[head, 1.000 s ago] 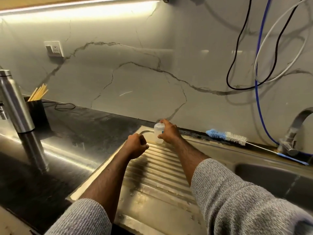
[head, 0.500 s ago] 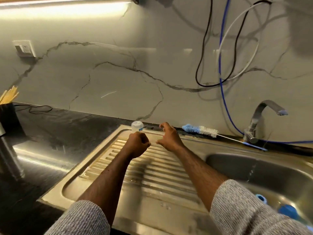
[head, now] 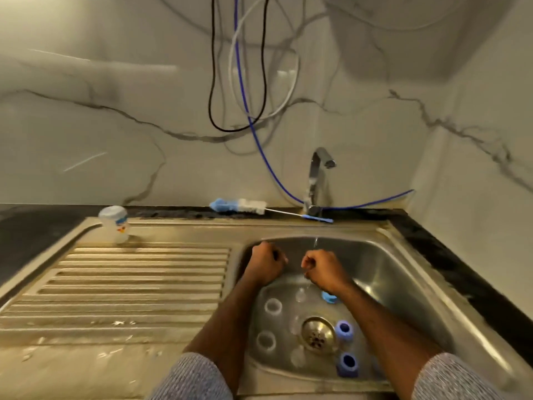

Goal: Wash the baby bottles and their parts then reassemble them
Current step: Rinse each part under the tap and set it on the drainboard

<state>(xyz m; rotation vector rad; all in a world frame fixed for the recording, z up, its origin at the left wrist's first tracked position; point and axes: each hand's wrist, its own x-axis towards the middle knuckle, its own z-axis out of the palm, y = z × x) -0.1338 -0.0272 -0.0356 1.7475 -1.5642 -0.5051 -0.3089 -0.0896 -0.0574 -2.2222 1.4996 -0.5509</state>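
Note:
A small clear baby bottle (head: 114, 223) with a printed label stands alone at the far corner of the ribbed drainboard (head: 129, 284). In the sink basin (head: 403, 284) lie two clear bottles (head: 273, 306) (head: 266, 340), clear teats (head: 300, 294), two purple-blue rings (head: 344, 330) (head: 347, 363) and a light blue part (head: 328, 297). My left hand (head: 266, 262) and my right hand (head: 323, 269) hover over the basin's far side with fingers curled, and nothing shows in either. A thin stream of water (head: 315, 242) falls between them.
A blue and white bottle brush (head: 239, 204) lies on the ledge behind the sink, beside the steel tap (head: 317, 174). The drain strainer (head: 317, 333) sits mid-basin. Black, white and blue cables (head: 245, 111) hang on the marble wall. Dark countertop (head: 447, 255) borders the sink.
My right hand let go of the small bottle on the drainboard. Both hands then moved right, from the drainboard to above the sink basin, and the view swung right and down.

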